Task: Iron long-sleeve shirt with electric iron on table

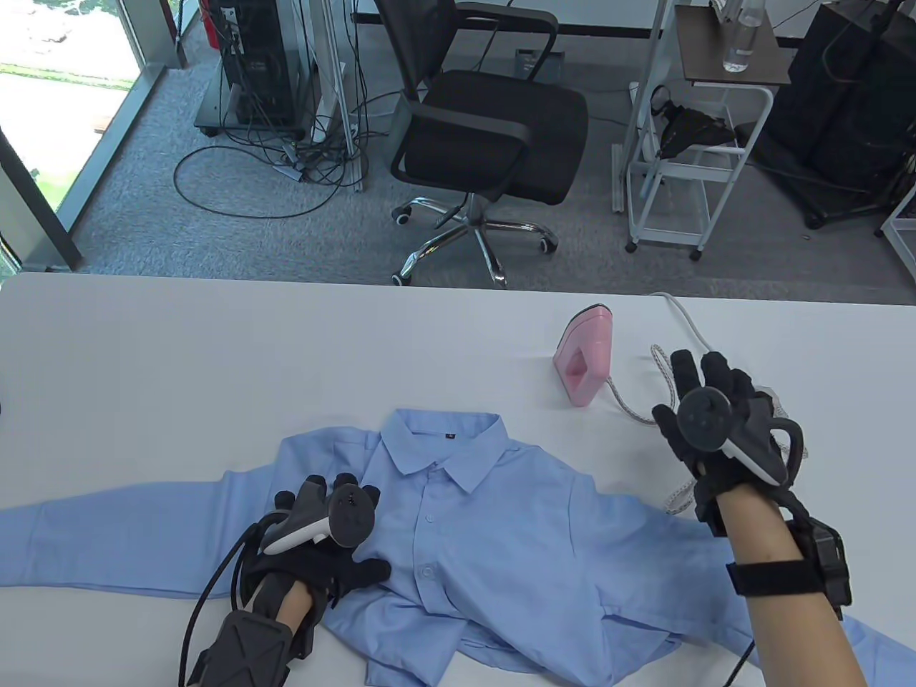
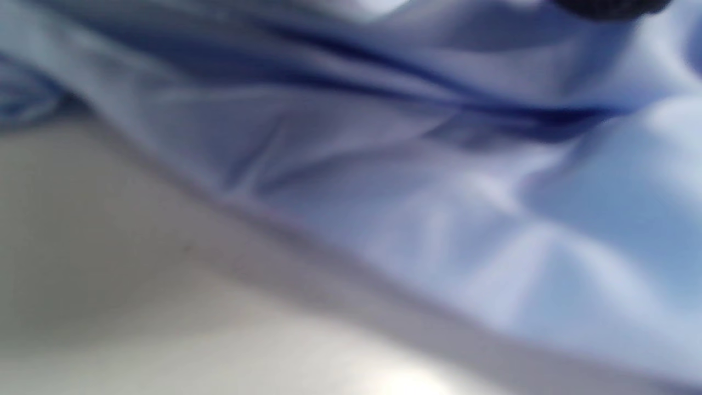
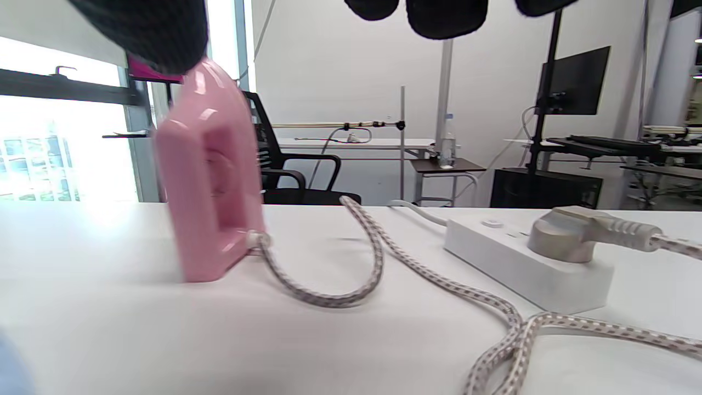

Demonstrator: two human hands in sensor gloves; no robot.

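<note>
The long-sleeve shirt [image 1: 465,544] lay face up on the near part of the white table [image 1: 179,358], buttoned, collar toward the far edge, sleeves spread to either side. It was plainly creased — folds ran across the lower front and the hem was bunched up — so the ironing looked not yet begun, as far as could be judged. The pink iron [image 1: 583,354] stood upright on its heel beyond the shirt's right shoulder, clear of the cloth, its braided cord [image 3: 351,285] running to a white power strip [image 3: 526,263], where a plug was seated. The left hand [image 1: 325,537] rested flat on the shirt's chest beside the placket, fingers spread, gripping nothing. The right hand [image 1: 715,429] hovered near the iron with fingers extended and apart, holding nothing. Both sleeve ends ran out of the table view, the right forearm covered part of the right sleeve, and the left wrist view was a blur of blue cloth — whether the iron was switched on could not be told
</note>
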